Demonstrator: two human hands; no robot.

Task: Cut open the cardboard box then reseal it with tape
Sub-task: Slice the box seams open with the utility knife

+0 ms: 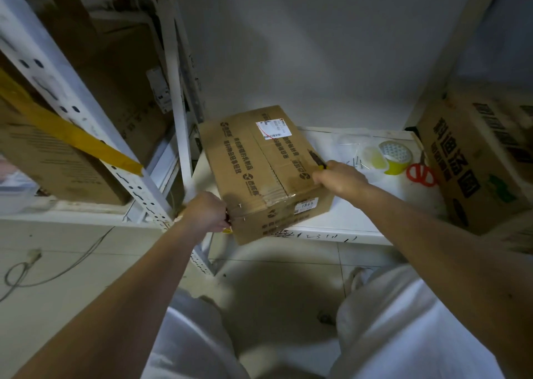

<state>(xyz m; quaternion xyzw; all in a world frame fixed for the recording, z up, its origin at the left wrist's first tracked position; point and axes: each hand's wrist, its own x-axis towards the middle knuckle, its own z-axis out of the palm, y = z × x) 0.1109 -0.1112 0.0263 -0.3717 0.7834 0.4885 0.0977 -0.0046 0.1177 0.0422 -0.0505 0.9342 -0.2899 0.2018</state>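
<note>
Okay, my left hand [207, 212] grips the near corner of the cardboard box [261, 168] on the white shelf [354, 214], my right hand [339, 176] clutches a utility knife [317, 159] against its right top edge; tape roll [395, 157] and scissors [421, 173] lie beside.

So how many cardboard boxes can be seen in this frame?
4, possibly more hidden: the sealed box between both hands on the low shelf, a printed box at right, and two boxes on the left rack, upper and lower.

Knife [317, 159] mostly hidden in right hand [340, 178], big carton [478, 159] cut off at right edge
</note>
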